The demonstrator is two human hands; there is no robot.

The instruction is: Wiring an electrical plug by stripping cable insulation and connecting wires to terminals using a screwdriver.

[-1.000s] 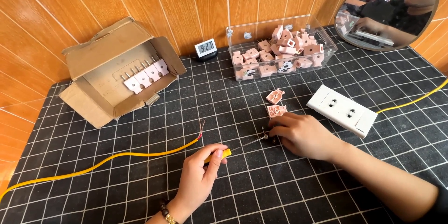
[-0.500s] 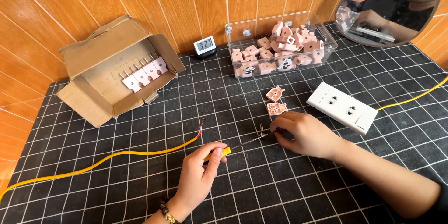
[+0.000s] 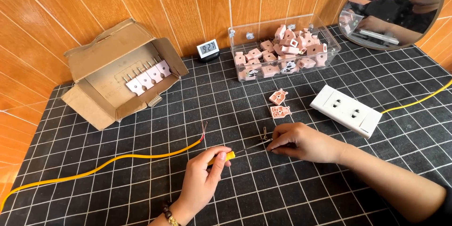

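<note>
Left hand sits near the mat's front edge, fingers closed round the yellow handle of a small screwdriver; the thin shaft runs right toward the other hand. Right hand, just right of centre, has its fingertips pinched on a small dark metal part that rests on the black grid mat; the screwdriver tip meets that part, though we can't tell exactly where.

Left to right across the mat:
- Yellow cable runs from the front left corner toward the centre, with its stripped red end just left of the hands and touching neither.
- Open cardboard box at the back left, with a row of white plug pieces with metal pins inside.
- Small digital clock against the wooden wall at the back edge.
- Clear plastic bin at the back centre, full of pink plastic housings.
- Two loose pink housings just behind the right hand, not touching it.
- White double socket plate to the right, near the right forearm.
- Second yellow cable runs off the right edge.
- Round mirror at the back right corner.
</note>
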